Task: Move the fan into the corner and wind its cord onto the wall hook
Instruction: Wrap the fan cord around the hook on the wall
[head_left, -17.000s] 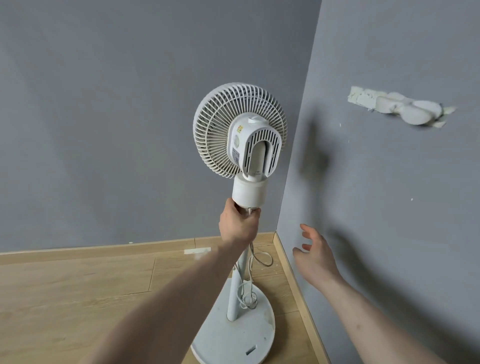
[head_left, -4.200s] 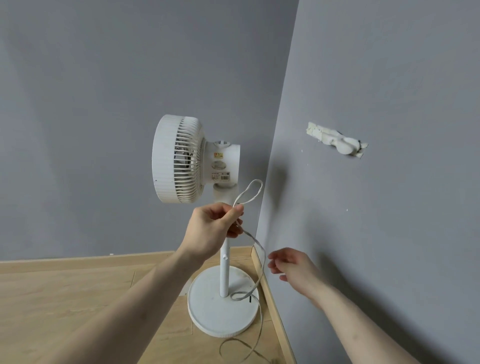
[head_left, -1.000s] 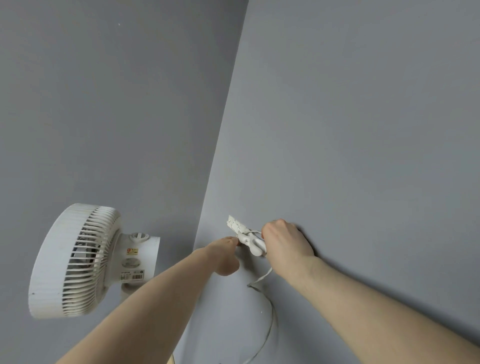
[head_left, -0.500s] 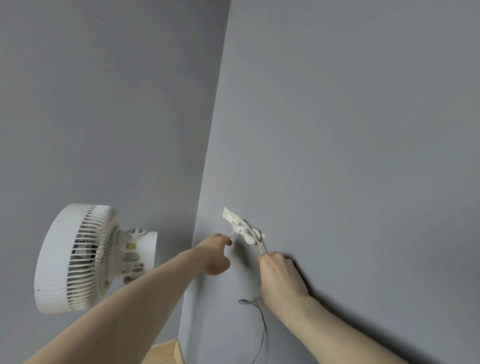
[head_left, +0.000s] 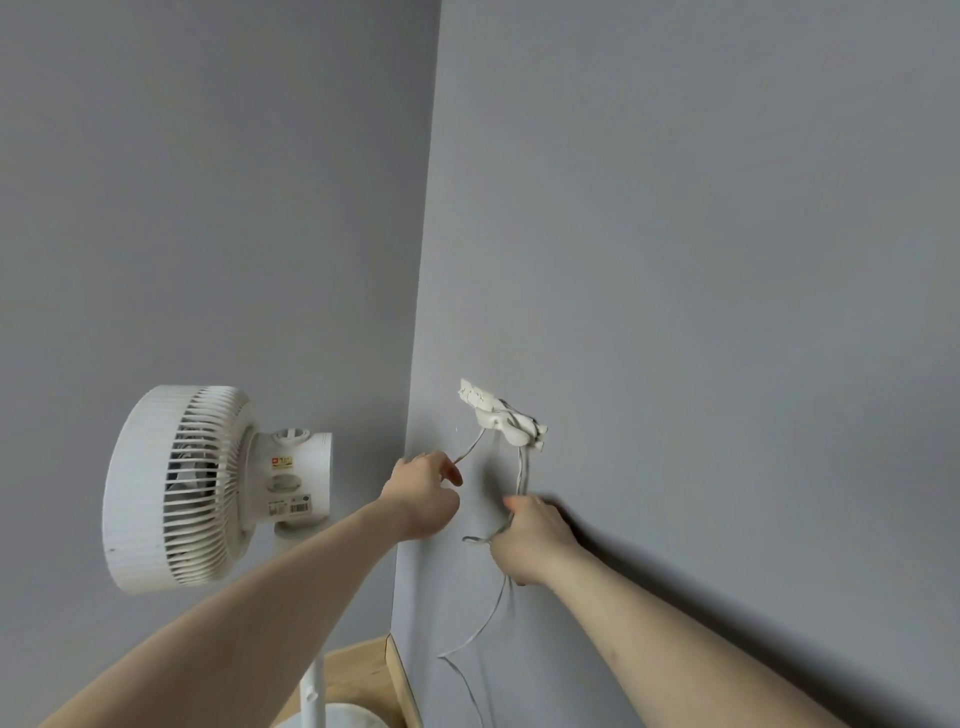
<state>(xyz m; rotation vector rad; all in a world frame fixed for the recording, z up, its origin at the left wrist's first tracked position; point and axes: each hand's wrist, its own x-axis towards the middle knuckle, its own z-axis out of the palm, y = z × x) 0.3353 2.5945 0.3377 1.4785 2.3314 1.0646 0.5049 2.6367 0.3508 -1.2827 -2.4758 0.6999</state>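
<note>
Below the wall hook (head_left: 506, 427), the right hand (head_left: 527, 540) has dropped, gripping the cord (head_left: 521, 470) (one turn on); the left hand (head_left: 423, 493) pinches its other strand.

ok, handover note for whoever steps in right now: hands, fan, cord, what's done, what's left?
Left hand: pinches the cord strand coming off the hook's left side.
Right hand: grips the strands hanging below the wall hook.
Fan: standing in the corner, done.
Cord is looped over the hook; slack trails down the wall.
Left: wind the remaining slack on.
</note>
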